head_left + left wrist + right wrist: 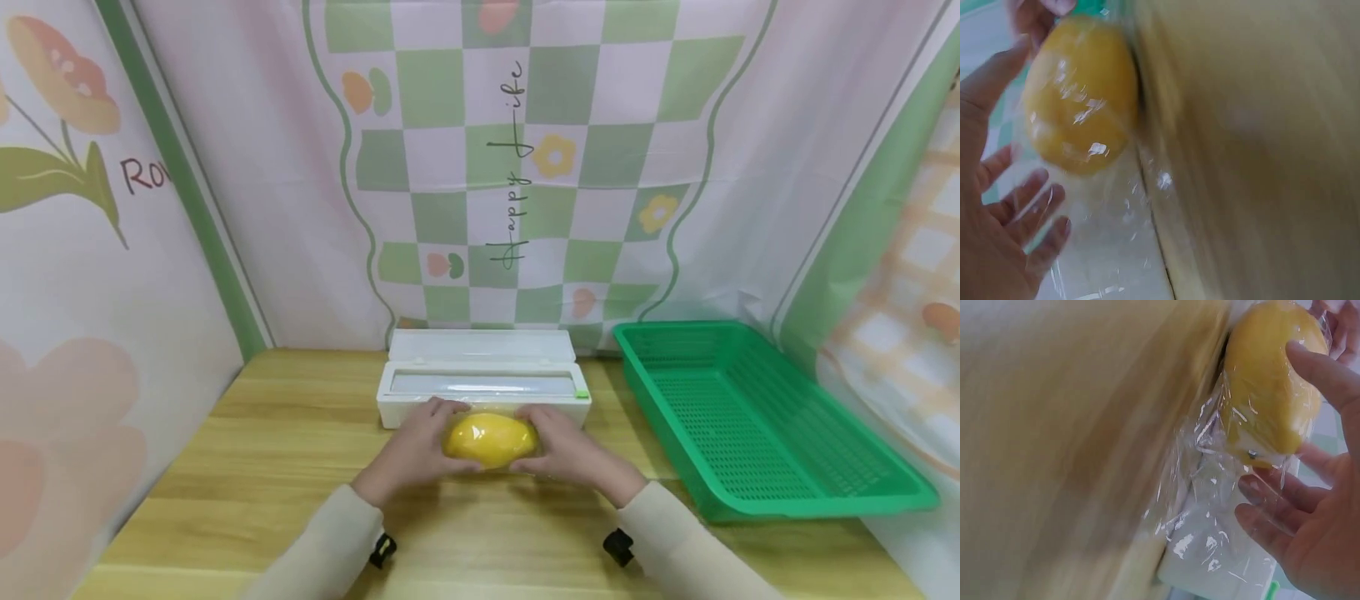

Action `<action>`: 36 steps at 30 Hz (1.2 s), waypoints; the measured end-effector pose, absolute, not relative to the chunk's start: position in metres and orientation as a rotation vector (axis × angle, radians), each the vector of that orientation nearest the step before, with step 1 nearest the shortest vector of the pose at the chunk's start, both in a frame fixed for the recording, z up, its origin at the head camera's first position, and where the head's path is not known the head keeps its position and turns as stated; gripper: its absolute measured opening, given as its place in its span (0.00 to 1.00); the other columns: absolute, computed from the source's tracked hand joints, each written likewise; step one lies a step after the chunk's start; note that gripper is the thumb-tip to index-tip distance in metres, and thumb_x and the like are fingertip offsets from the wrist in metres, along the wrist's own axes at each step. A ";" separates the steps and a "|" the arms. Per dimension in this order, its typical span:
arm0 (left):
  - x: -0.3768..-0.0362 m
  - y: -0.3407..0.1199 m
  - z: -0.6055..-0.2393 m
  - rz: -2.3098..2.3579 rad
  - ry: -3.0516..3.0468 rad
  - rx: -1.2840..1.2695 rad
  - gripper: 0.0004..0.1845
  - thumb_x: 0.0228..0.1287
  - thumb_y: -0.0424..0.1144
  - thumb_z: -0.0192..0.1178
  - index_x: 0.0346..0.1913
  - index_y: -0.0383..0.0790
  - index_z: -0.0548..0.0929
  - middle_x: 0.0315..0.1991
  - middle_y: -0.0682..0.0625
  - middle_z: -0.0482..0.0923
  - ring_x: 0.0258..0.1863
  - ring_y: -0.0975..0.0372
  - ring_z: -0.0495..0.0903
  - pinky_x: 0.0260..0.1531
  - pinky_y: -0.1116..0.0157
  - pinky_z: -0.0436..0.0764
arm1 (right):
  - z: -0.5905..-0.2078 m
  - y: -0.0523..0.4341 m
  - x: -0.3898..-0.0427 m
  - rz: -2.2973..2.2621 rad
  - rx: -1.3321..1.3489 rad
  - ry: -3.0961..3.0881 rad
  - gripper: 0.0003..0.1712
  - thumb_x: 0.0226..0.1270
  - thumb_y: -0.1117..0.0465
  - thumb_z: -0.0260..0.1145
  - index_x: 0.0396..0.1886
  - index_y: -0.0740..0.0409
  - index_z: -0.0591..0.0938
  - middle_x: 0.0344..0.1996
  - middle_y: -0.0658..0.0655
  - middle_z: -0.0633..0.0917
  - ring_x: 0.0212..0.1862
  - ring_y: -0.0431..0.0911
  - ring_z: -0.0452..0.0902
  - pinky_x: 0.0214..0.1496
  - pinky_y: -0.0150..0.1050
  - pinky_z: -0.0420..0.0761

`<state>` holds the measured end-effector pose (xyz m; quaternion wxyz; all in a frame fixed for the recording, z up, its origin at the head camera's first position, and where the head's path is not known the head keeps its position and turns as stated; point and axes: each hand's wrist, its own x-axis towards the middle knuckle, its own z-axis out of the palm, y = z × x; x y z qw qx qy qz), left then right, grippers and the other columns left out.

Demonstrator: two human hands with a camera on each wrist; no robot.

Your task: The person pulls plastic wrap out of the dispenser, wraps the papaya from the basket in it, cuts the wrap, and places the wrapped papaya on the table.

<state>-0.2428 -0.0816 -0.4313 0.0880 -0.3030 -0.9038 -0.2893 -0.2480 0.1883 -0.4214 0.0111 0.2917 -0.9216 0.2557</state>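
A yellow mango point(491, 440) wrapped in clear cling film point(1200, 447) is held between two hands, close in front of the white cling film dispenser point(483, 385). My left hand point(426, 443) grips its left end with curved fingers and thumb. From the other side, my right hand point(564, 446) grips the right end, its thumb point(1319, 369) lying over the fruit in the right wrist view. Loose, wrinkled film trails off both ends of the mango point(1082, 94) and over the fingers point(1044, 200) of the left hand.
Behind the hands, the dispenser's lid point(483, 345) stands raised, showing a roll of film inside. A green perforated basket point(671, 421) sits to the right on the wooden table point(300, 425). Printed curtains point(277, 167) enclose the back and sides.
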 end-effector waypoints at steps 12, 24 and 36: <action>-0.236 -0.071 -0.441 -0.852 -2.660 -0.909 0.40 0.48 0.50 0.80 0.62 0.38 0.74 0.61 0.42 0.72 0.58 0.53 0.73 0.59 0.54 0.77 | -0.426 0.190 -0.245 0.939 0.916 -2.840 0.33 0.59 0.54 0.78 0.61 0.58 0.74 0.60 0.59 0.75 0.61 0.53 0.72 0.64 0.53 0.74; -0.240 -0.078 -0.439 -1.039 -2.699 -0.910 0.38 0.49 0.49 0.79 0.62 0.41 0.77 0.58 0.50 0.76 0.55 0.59 0.74 0.58 0.55 0.77 | -0.425 0.183 -0.232 1.005 0.796 -2.845 0.34 0.62 0.51 0.75 0.63 0.58 0.75 0.61 0.60 0.73 0.59 0.53 0.72 0.63 0.55 0.74; -0.246 -0.089 -0.442 -1.115 -2.691 -1.001 0.40 0.52 0.44 0.78 0.69 0.45 0.74 0.62 0.47 0.75 0.59 0.56 0.73 0.62 0.52 0.73 | -0.430 0.167 -0.222 1.057 0.602 -2.836 0.31 0.60 0.51 0.76 0.59 0.60 0.77 0.54 0.58 0.75 0.51 0.49 0.73 0.56 0.50 0.77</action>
